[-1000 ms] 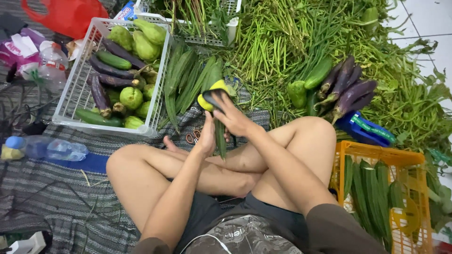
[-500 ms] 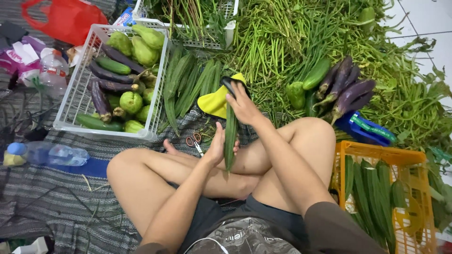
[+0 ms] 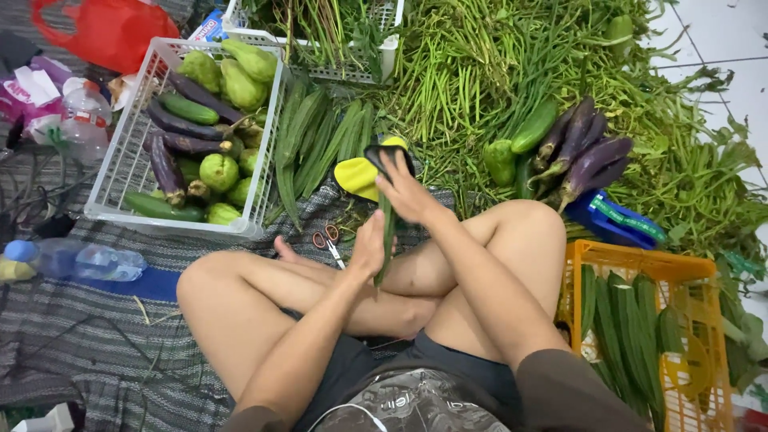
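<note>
Person sits cross-legged on a striped mat (image 3: 104, 336), both hands working one long ridged green gourd (image 3: 386, 240), held roughly upright over the crossed shins. Left hand (image 3: 368, 248) is wrapped around its lower part, fingers closed on it. Right hand (image 3: 404, 192) grips the upper end, fingers curled; whether it also pinches the dark handle of the yellow tool (image 3: 364, 172) just behind it, cannot tell.

Step in hand, as I judge it: handling or checking a single gourd picked from the loose gourd pile (image 3: 320, 140) lying next to the white basket (image 3: 120, 192), which holds aubergines, cucumbers and pale green squash. Scissors (image 3: 328, 240) lie on the mat just beside the left hand. The orange crate (image 3: 632, 264) near the mat's right edge holds more gourds.

Next move likely calls for a steady two-hand grip, turning the gourd without snapping it.
</note>
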